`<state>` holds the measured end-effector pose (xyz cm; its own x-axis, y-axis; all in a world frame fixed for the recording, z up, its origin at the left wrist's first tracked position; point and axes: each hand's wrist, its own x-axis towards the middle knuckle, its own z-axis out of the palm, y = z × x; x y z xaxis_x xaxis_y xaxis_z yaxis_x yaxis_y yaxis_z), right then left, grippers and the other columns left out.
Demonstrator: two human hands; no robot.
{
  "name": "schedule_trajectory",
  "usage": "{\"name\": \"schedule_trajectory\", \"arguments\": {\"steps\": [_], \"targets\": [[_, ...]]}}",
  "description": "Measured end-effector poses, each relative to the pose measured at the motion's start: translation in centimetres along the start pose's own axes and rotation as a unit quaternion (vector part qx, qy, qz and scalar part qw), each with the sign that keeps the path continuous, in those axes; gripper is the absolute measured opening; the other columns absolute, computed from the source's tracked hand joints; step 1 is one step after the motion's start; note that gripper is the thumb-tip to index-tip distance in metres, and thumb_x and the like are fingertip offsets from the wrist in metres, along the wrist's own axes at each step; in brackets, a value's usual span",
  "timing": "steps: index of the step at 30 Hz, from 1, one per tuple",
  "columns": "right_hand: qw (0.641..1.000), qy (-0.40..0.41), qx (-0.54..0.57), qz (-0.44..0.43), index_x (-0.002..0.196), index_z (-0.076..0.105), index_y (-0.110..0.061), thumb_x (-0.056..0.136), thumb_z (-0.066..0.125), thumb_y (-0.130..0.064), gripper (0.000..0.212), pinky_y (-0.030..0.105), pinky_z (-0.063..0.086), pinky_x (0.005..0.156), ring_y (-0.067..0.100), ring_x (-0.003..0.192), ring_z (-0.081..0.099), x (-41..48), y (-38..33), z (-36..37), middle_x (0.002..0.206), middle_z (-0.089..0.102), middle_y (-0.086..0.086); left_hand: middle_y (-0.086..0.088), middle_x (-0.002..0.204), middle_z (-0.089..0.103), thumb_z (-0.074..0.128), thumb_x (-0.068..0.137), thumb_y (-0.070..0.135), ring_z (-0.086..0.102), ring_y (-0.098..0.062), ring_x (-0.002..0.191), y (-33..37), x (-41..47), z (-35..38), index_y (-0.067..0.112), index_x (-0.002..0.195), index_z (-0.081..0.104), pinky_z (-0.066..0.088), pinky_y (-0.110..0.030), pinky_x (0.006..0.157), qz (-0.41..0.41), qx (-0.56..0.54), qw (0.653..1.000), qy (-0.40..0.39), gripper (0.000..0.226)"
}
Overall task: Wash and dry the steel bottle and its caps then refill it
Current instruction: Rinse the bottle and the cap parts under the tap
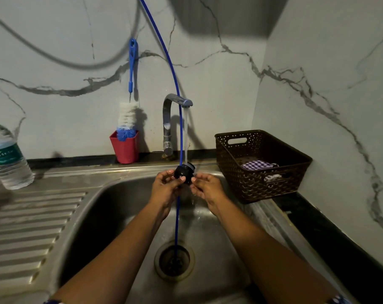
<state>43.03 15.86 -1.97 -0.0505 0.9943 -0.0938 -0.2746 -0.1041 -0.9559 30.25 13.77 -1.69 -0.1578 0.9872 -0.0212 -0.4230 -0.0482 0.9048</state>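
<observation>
Head camera: I have the black cap held over the sink, under the running tap so water rinses it; left hand and right hand fingers curl, pinching its sides. No steel bottle in view. The basket holds a checked cloth; the red cup holds a brush

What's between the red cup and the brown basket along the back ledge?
In the head view, the steel tap stands between the red cup and the brown basket, water running; a thin blue tube hangs in front.
</observation>
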Motion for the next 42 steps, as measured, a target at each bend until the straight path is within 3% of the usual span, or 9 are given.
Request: {"name": "schedule_trajectory", "arguments": {"steps": [4, 9, 14, 18, 23, 27, 32, 38, 42], "targets": [[1.000, 0.012, -0.006, 0.000, 0.092, 0.062, -0.015, 0.092, 0.055, -0.005, 0.012, 0.026, 0.053, 0.077, 0.015, 0.081, 0.063, 0.2, 0.2, 0.1, 0.093, 0.066, 0.008, -0.007, 0.105, 0.065, 0.066, 0.084, -0.001, 0.063, -0.024, 0.098, -0.3, -0.1, 0.0, 0.017, 0.104, 0.058, 0.053, -0.035, 0.081, 0.020, 0.044, 0.999, -0.007, 0.029], [1.000, 0.006, 0.015, -0.004, 0.126, 0.055, -0.010, 0.094, 0.053, -0.011, 0.032, 0.030, 0.052, 0.082, 0.025, 0.109, 0.061, -0.1, -0.3, 0.0, 0.120, 0.062, 0.010, -0.007, 0.105, 0.069, 0.061, 0.090, 0.008, 0.065, -0.021, 0.096, -0.3, -0.1, -0.3, 0.012, 0.111, 0.062, 0.053, -0.030, 0.075, 0.022, 0.076, 0.997, -0.005, 0.021], [0.999, -0.021, 0.006, -0.028, 0.133, 0.050, -0.013, 0.091, 0.058, -0.009, 0.043, 0.032, 0.052, 0.085, 0.027, 0.116, 0.056, -0.3, -0.4, 0.7, 0.128, 0.058, 0.009, -0.009, 0.101, 0.067, 0.058, 0.092, 0.007, 0.064, -0.021, 0.094, -0.3, -0.2, -0.3, 0.009, 0.106, 0.061, 0.051, -0.034, 0.082, 0.016, 0.075, 0.997, 0.020, 0.014], [0.998, 0.016, -0.005, -0.058, 0.128, 0.052, -0.011, 0.088, 0.063, -0.011, 0.042, 0.030, 0.053, 0.082, 0.023, 0.108, 0.061, -0.3, -0.1, 1.1, 0.123, 0.062, 0.008, -0.009, 0.102, 0.069, 0.060, 0.092, 0.011, 0.066, -0.020, 0.092, -0.4, -0.1, -0.2, 0.011, 0.108, 0.061, 0.052, -0.032, 0.080, 0.006, 0.067, 0.998, 0.015, 0.016], [0.995, 0.050, -0.019, -0.086, 0.105, 0.060, -0.014, 0.083, 0.069, -0.010, 0.024, 0.026, 0.053, 0.076, 0.023, 0.100, 0.065, 0.0, 0.1, 1.0, 0.110, 0.068, 0.009, -0.009, 0.103, 0.069, 0.059, 0.092, 0.010, 0.067, -0.018, 0.089, -0.5, -0.2, -0.1, 0.011, 0.113, 0.061, 0.052, -0.027, 0.069, -0.015, 0.065, 0.998, 0.005, 0.020], [0.994, 0.013, -0.031, -0.109, 0.105, 0.059, -0.017, 0.082, 0.065, 0.004, 0.032, 0.023, 0.051, 0.081, 0.018, 0.101, 0.062, 0.1, 0.0, 0.8, 0.111, 0.064, 0.007, -0.007, 0.099, 0.069, 0.060, 0.090, 0.003, 0.066, -0.018, 0.089, -0.5, -0.4, -0.2, 0.011, 0.111, 0.061, 0.051, -0.028, 0.071, -0.020, 0.062, 0.998, -0.006, 0.023], [0.995, -0.031, -0.024, -0.086, 0.111, 0.053, -0.015, 0.084, 0.057, 0.011, 0.037, 0.018, 0.051, 0.078, 0.017, 0.106, 0.058, 0.0, -0.1, -0.1, 0.116, 0.061, 0.007, -0.005, 0.098, 0.069, 0.061, 0.087, -0.003, 0.064, -0.021, 0.091, -0.3, -0.5, -0.2, 0.015, 0.103, 0.060, 0.054, -0.026, 0.068, 0.002, 0.066, 0.998, -0.010, 0.024], [0.999, -0.002, 0.029, -0.029, 0.123, 0.055, -0.010, 0.091, 0.055, -0.003, 0.032, 0.025, 0.053, 0.078, 0.019, 0.103, 0.061, 0.2, -0.1, -0.7, 0.121, 0.061, 0.006, -0.003, 0.103, 0.071, 0.058, 0.088, -0.003, 0.066, -0.019, 0.093, -0.3, -1.0, 0.2, 0.014, 0.115, 0.064, 0.054, -0.037, 0.085, 0.033, 0.102, 0.993, -0.039, 0.032], [1.000, 0.019, 0.014, -0.015, 0.124, 0.056, -0.011, 0.092, 0.056, -0.012, 0.032, 0.029, 0.052, 0.083, 0.017, 0.098, 0.061, 0.2, -0.1, -0.5, 0.116, 0.062, 0.004, -0.005, 0.102, 0.069, 0.057, 0.091, 0.001, 0.066, -0.015, 0.087, -0.3, -1.0, 0.3, 0.012, 0.111, 0.063, 0.056, -0.023, 0.069, 0.019, 0.100, 0.995, -0.013, 0.023]]}}
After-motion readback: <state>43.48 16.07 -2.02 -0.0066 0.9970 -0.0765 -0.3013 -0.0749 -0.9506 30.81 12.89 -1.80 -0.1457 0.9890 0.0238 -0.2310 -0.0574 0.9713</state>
